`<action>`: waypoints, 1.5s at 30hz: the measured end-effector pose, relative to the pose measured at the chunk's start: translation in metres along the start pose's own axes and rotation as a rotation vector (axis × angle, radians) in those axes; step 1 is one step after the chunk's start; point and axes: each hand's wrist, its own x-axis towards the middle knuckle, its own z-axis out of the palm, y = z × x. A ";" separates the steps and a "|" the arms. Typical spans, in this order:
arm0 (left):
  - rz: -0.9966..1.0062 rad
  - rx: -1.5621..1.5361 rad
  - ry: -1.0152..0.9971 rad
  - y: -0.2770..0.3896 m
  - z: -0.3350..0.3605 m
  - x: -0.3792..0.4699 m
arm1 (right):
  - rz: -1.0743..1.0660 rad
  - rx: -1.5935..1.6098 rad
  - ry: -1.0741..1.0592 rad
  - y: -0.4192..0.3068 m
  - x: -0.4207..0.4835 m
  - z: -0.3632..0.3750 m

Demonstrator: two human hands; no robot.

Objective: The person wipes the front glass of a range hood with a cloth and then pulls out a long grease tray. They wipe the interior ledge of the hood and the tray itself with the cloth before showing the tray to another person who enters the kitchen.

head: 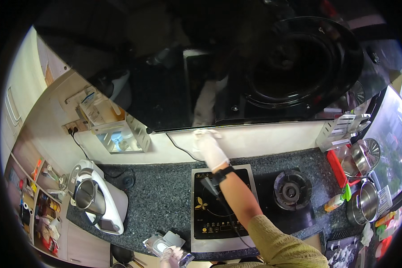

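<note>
My right hand (pixel 211 152), in a white glove, reaches up to the lower edge of a glossy black range hood (pixel 167 100). A crumpled white wipe (pixel 201 132) appears to be under its fingers, against that edge; the fingertips are hard to make out. Low in the view, my left hand (pixel 171 257), also gloved, grips a pack of wet wipes (pixel 154 244) at the counter's front edge. The pack's white lid (pixel 173 239) stands open. Below my right forearm lies a black induction cooktop (pixel 204 201), partly hidden by the arm.
A white food processor (pixel 117 204) with a steel bowl stands left on the granite counter (pixel 154 194). Right of the cooktop is a gas burner (pixel 292 189). Farther right are a spray bottle (pixel 335 202), a steel pot (pixel 368 201) and a red dish basket (pixel 336 169). A black cable (pixel 184 149) hangs along the wall.
</note>
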 end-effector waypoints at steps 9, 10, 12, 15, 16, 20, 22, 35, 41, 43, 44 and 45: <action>0.014 -0.070 -0.017 -0.017 -0.025 0.032 | -0.395 -0.178 -0.158 0.077 0.015 -0.053; -0.056 0.007 0.042 -0.009 0.018 0.018 | -0.397 -0.246 -0.146 0.106 0.021 -0.081; -0.086 0.146 0.061 -0.011 0.032 0.014 | -0.436 -0.543 -0.085 0.149 0.021 -0.125; 0.031 0.198 -0.053 -0.038 0.021 0.037 | -0.441 -1.045 0.058 0.209 0.024 -0.200; -0.103 0.134 0.065 -0.030 0.056 0.025 | -0.371 -0.866 0.081 0.232 0.024 -0.231; -0.011 0.039 -0.081 -0.040 0.086 0.016 | -0.191 -0.363 0.223 0.267 0.013 -0.295; -0.022 -0.017 -0.076 -0.050 0.084 0.013 | -0.185 -0.251 0.311 0.265 0.000 -0.288; 0.091 0.008 -0.089 -0.045 0.093 -0.004 | 0.062 1.470 -0.801 0.122 0.006 -0.128; -0.023 -0.006 -0.041 -0.062 0.117 -0.004 | 0.347 1.636 -0.258 0.231 0.033 -0.264; 0.003 -0.036 -0.018 -0.068 0.119 -0.015 | 0.304 1.467 -0.086 0.263 0.026 -0.306; 0.028 -0.068 0.001 -0.071 0.119 -0.017 | 0.281 1.379 0.007 0.277 0.023 -0.327; 0.031 -0.068 -0.003 -0.074 0.112 -0.015 | 0.265 1.289 0.103 0.288 0.020 -0.345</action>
